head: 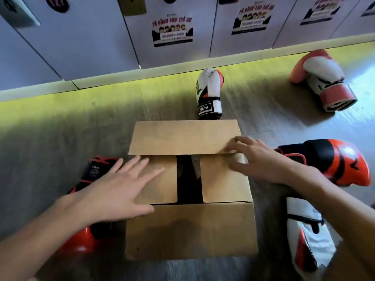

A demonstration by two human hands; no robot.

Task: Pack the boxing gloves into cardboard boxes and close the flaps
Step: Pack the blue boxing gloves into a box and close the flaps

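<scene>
From my remote seat, the cardboard box (pixel 190 230) sits on the grey floor (pixel 60 138) at dead centre, partly closed. Its far flap (pixel 182 136) is folded down over the top at 12 o'clock. The left side flap (pixel 165 179) and right side flap (pixel 221 179) are turned inward, with a dark slot between them. Through that slot I can make out a dark glove inside the box (pixel 187 175), though little of it shows. The left hand (pixel 121 191) lies flat at 9 o'clock, fingers straight and spread, palm pressing the left side flap. The right hand (pixel 257 159) is at 2 o'clock on the box, with its fingers over the right end of the far flap and its thumb towards the right side flap. The hand is blurred there, so I cannot tell whether it is pinching the cardboard or only pressing on it. Loose gloves ring the box. A white glove (pixel 210 88) lies at 12 o'clock with its cuff just beside the far flap. A pink and white glove (pixel 322 78) lies well apart at 2 o'clock. A red and black glove (pixel 341 161) lies at 3 o'clock behind the right wrist. A white and red glove (pixel 308 236) lies at 4 o'clock under the right forearm. A black and red glove (pixel 95 173) lies against the box at 9 o'clock, partly under the left arm. Lockers (pixel 81 43) with posters (pixel 172 31) line the far wall.
</scene>
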